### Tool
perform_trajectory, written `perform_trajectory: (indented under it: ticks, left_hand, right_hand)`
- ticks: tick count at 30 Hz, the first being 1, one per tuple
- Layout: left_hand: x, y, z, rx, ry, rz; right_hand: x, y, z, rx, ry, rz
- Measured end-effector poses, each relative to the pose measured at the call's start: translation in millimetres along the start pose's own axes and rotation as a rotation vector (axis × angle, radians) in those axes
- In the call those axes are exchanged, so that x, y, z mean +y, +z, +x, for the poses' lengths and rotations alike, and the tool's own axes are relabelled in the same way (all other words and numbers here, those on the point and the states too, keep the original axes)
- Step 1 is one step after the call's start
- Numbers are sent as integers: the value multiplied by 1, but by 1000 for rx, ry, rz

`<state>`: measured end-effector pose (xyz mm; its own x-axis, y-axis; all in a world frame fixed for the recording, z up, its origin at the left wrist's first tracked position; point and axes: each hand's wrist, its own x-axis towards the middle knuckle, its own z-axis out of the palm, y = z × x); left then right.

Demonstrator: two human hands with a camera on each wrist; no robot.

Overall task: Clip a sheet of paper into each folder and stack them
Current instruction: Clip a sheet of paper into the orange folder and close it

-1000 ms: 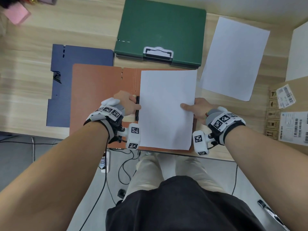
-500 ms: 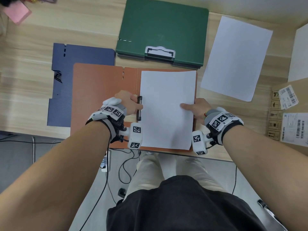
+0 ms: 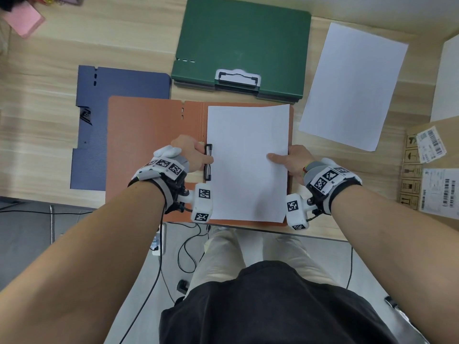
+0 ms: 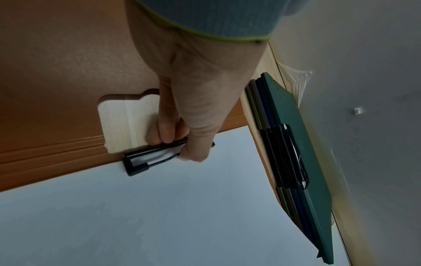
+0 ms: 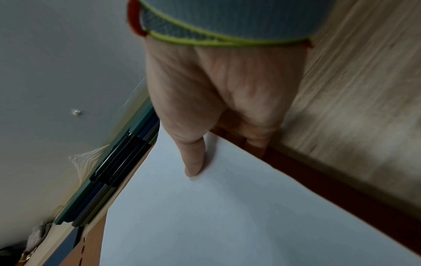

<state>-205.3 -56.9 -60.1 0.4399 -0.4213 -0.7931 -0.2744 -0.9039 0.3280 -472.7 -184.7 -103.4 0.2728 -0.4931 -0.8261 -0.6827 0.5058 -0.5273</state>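
An orange folder [image 3: 149, 135] lies open at the table's near edge, with a white sheet [image 3: 246, 155] on its right half. My left hand [image 3: 192, 155] pinches the folder's black clip [image 3: 208, 162] at the sheet's left edge; the left wrist view shows my fingers [image 4: 168, 129] curled round the clip [image 4: 141, 162]. My right hand [image 3: 290, 161] pinches the sheet's right edge, thumb on top and fingers under it, with the thumb [image 5: 193, 158] pressed on the sheet [image 5: 205, 216]. A stack of closed folders, green folder [image 3: 243, 43] on top, lies behind.
A dark blue folder [image 3: 99, 130] lies open, partly under the orange one at the left. A loose white sheet [image 3: 352, 85] lies at the right. Cardboard boxes [image 3: 432, 170] stand at the far right. A pink object [image 3: 23, 19] sits at the far left corner.
The sheet has slid slightly left towards the clip, and its left edge now meets it. Both hands keep their holds.
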Motion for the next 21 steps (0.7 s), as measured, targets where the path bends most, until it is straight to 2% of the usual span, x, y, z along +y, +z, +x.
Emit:
perform_trajectory:
  ticks: [9, 21]
  left_hand:
    - [4, -1, -5, -15, -28, 52]
    - [19, 3, -14, 58, -49, 198]
  right_hand:
    - [-5, 1, -4, 8, 17, -23]
    - [-11, 1, -13, 12, 31, -21]
